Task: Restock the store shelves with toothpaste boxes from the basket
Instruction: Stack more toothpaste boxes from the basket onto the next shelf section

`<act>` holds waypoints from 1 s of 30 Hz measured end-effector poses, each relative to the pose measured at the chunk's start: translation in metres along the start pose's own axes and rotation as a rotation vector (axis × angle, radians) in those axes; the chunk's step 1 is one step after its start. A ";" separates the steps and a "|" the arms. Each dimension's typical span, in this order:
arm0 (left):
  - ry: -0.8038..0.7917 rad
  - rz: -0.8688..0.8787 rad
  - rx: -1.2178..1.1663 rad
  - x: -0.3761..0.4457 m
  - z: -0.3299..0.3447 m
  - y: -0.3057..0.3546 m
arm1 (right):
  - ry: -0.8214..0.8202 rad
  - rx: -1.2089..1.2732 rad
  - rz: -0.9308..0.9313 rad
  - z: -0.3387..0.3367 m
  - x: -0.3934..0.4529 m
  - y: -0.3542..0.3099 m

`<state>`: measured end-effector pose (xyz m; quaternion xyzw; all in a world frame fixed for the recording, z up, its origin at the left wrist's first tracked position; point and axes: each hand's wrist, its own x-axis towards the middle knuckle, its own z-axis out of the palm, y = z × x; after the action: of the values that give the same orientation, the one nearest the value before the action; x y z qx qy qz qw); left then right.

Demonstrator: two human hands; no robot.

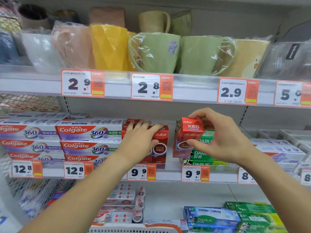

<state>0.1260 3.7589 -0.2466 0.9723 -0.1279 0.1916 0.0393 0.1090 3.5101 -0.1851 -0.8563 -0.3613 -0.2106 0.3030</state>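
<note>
Up at the middle shelf (168, 178), the person's right hand (223, 140) pinches a red toothpaste box (188, 137) upright, thumb under and fingers over its top, held just in front of the green Darlie boxes (204, 153). Left of that box, apart from it, the left hand (138, 140) rests with fingers straight on the standing red boxes (159, 145). Further left lie stacked Colgate 360 boxes (89, 140); the white basket's rim (134, 230) shows well below the shelf.
</note>
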 end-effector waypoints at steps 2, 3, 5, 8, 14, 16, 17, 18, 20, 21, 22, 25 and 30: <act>0.018 0.018 -0.007 -0.002 0.002 -0.002 | 0.036 -0.001 -0.050 0.001 0.000 -0.001; 0.022 0.022 -0.010 -0.002 0.003 -0.002 | 0.060 -0.005 -0.073 0.002 0.001 -0.002; 0.015 0.022 -0.017 -0.002 0.003 -0.002 | 0.093 -0.004 -0.080 0.003 0.004 0.000; 0.000 0.010 -0.030 -0.001 0.003 -0.001 | 0.050 -0.027 -0.030 0.008 0.012 0.007; -0.015 0.011 -0.077 -0.001 0.001 -0.003 | -0.143 -0.209 0.091 0.035 0.029 0.026; -0.020 0.005 -0.093 -0.002 0.000 -0.002 | -0.208 -0.311 0.137 0.042 0.036 0.032; -0.022 0.004 -0.097 -0.002 0.000 -0.001 | -0.233 -0.349 0.145 0.045 0.037 0.035; -0.023 0.003 -0.097 -0.002 0.001 -0.001 | -0.256 -0.376 0.144 0.047 0.039 0.037; -0.020 0.004 -0.087 -0.002 0.002 -0.003 | -0.288 -0.391 0.149 0.050 0.040 0.040; -0.017 0.006 -0.083 -0.002 0.002 -0.003 | -0.293 -0.386 0.158 0.050 0.040 0.040; -0.014 0.009 -0.078 -0.002 0.003 -0.003 | -0.298 -0.378 0.168 0.049 0.040 0.041; -0.002 0.014 -0.030 -0.003 0.003 -0.002 | -0.325 -0.345 0.189 0.047 0.041 0.040; -0.005 0.038 0.030 -0.003 0.006 -0.005 | -0.331 -0.310 0.204 0.048 0.037 0.039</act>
<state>0.1270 3.7632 -0.2537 0.9707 -0.1436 0.1916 0.0206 0.1690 3.5392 -0.2125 -0.9475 -0.2808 -0.0887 0.1245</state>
